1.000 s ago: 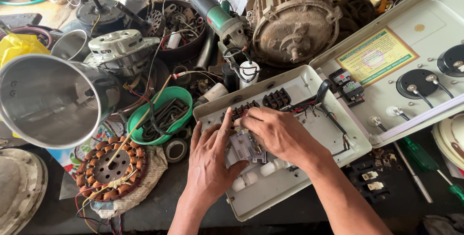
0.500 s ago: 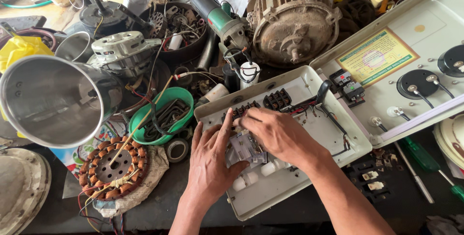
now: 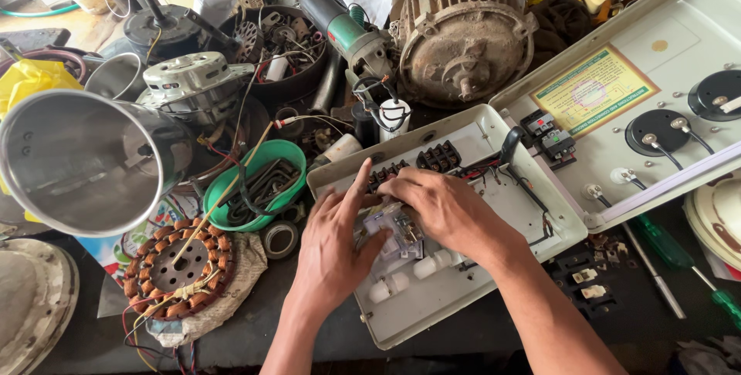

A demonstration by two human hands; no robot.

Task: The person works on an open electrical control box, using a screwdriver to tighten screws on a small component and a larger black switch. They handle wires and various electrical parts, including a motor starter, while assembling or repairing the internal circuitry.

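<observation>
An open cream electrical control box [image 3: 455, 132] lies in front of me, its hinged lid [image 3: 617, 59] folded back to the right with a yellow label and round black gauges. My left hand [image 3: 333, 248] rests on the box's near-left side, fingers spread, steadying a small clear-cased component [image 3: 390, 230] inside. My right hand [image 3: 444, 209] lies over the same component from the right, fingertips pinching at it. Black terminal blocks [image 3: 438, 157] and red and black wires sit just beyond my fingers. White cylindrical parts [image 3: 426, 267] lie in the box below my hands.
A large metal funnel-shaped housing [image 3: 77, 159] sits at left, a wound copper stator [image 3: 177, 271] below it, a green bowl [image 3: 224, 190] of cables beside the box. A big electric motor [image 3: 463, 28] and angle grinder [image 3: 343, 32] stand behind. A green-handled screwdriver [image 3: 679, 259] lies at right.
My hands have stayed on the component in the box, with only slight finger shifts. The view has drifted a little.
</observation>
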